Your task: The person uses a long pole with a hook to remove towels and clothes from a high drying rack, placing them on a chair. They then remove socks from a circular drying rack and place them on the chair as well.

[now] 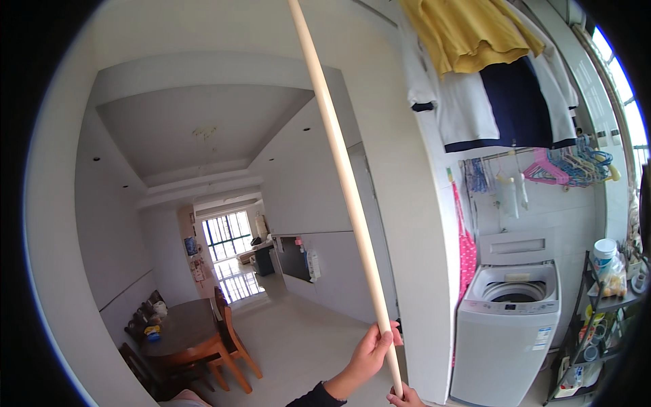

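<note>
A person holds a long pale pole (pixel 349 190) aloft in a home laundry area, its shaft slanting up and leftward from the lower edge of the view. The left hand (pixel 371 353) has its fingers clamped around the shaft; the right hand (pixel 407 397), partly cut off below, appears closed about the pole near its visible lower end. The lift looks done, by all appearances; whether the pole's top meets anything cannot be told, as it runs out of view. To the right, a yellow garment (pixel 468 34) and a navy-and-white garment (pixel 519 102) hang high, apart from the visible shaft. Below them are bunched hangers (pixel 573 166) and a washing machine (pixel 505 359), lid raised. What is left to do does not show.
</note>
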The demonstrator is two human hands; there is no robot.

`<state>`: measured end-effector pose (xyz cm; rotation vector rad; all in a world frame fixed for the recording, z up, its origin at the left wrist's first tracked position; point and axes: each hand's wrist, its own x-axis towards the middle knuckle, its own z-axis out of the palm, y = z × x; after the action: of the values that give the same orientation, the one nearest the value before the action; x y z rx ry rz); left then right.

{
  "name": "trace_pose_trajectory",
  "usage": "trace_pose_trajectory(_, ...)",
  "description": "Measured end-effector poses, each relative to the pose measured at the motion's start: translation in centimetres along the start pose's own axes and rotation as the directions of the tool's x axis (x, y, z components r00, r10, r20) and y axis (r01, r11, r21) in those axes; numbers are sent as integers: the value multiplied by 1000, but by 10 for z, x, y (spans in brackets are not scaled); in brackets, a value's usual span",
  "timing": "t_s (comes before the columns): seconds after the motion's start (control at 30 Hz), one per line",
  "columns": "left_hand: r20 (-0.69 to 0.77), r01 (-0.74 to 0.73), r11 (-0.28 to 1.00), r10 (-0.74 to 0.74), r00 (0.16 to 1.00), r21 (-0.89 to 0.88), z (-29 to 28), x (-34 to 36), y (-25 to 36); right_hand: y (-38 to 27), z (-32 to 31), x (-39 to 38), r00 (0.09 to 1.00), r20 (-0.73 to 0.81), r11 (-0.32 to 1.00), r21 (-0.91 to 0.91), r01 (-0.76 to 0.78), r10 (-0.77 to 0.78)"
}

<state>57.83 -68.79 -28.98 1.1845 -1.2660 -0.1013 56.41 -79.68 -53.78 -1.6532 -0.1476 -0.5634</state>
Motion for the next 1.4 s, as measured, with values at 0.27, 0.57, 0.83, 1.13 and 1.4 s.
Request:
trace_pose_trajectory(0.27,117,-91,996,92,989,-18,151,38,35,-75,-136,-96,936,-215,959,-110,260,-279)
trace_pose_trajectory(0.57,48,240,971,-239,970,-18,281,11,-10,-232,-358,-152,800,-478,918,-333,218,-363)
trace_pose_trajectory(0.83,140,259,966,-255,957,-10,313,10,2,-249,-391,-202,712,-493,827,-516,224,-501)
trace_pose_trajectory(1.13,123,250,965,-240,963,-77,288,18,18,-245,-382,-236,636,-506,765,-606,219,-583)
trace_pose_trajectory(1.4,66,284,955,-278,958,-88,279,14,24,-267,-385,-183,601,-490,733,-630,257,-631)
